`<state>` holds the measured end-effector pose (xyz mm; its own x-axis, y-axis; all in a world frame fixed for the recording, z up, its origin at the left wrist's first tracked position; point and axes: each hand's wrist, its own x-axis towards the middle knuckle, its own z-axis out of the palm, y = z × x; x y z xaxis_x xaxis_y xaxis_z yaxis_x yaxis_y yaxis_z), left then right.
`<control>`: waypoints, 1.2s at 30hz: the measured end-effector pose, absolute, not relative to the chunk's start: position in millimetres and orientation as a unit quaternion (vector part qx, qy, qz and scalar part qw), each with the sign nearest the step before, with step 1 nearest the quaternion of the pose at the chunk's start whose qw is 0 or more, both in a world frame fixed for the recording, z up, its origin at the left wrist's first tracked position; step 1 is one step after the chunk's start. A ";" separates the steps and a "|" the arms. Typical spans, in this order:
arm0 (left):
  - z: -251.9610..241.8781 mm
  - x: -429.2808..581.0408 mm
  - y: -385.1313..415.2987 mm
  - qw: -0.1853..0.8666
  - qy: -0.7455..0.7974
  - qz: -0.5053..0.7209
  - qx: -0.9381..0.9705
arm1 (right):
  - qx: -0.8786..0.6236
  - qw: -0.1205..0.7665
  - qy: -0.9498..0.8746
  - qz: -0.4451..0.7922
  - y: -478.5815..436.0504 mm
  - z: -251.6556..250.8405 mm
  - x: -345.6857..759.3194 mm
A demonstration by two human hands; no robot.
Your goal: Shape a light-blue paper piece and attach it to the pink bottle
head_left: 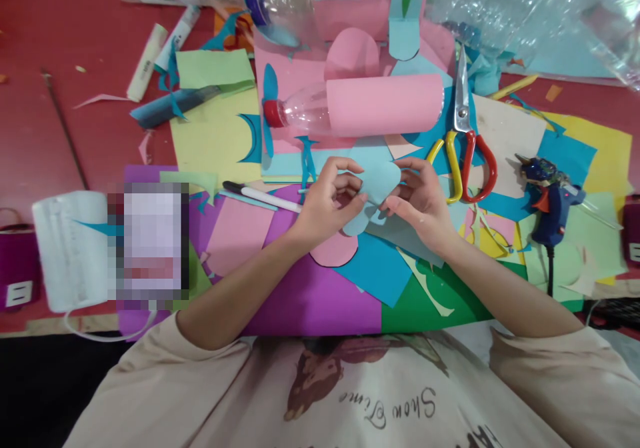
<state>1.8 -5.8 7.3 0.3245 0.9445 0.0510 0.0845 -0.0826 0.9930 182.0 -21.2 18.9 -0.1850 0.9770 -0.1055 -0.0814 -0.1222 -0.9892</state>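
Both my hands hold a light blue paper cut-out (371, 191) with rounded lobes just above the table. My left hand (327, 198) pinches its left edge, fingers curled. My right hand (423, 198) grips its right side with thumb and fingers. Just beyond lies a clear plastic bottle (305, 109) with a red cap, wrapped in pink paper (385, 105). A white pen with a black cap (260, 196) lies to the left of my left hand.
Red and yellow scissors (465, 141) and a blue glue gun (547, 198) lie to the right. Coloured paper sheets and scraps (320, 295) cover the red table (60, 135). A white face mask (70, 248) sits at the left, markers (147, 61) at the far left, crumpled plastic (525, 15) at the back.
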 end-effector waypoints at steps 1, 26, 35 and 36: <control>7.8 1.9 -6.7 0.534 0.413 0.391 0.625 | -0.465 0.445 -0.485 0.592 -20.3 19.5 181.5; 14.3 -0.5 -3.5 0.527 0.436 0.224 0.694 | -0.512 0.423 -0.505 0.551 -14.8 28.9 184.6; 16.4 -0.9 -4.2 0.540 0.431 0.244 0.680 | -0.523 0.434 -0.499 0.538 -14.9 28.3 184.0; 16.6 -0.9 -4.5 0.555 0.429 0.240 0.671 | -0.524 0.436 -0.496 0.538 -14.8 27.9 184.1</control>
<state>-0.9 -4.5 16.6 0.5171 0.8419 -0.1541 0.3100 -0.0163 0.9506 184.1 -14.8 27.9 -0.0720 0.9887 -0.1313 0.0501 -0.1279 -0.9905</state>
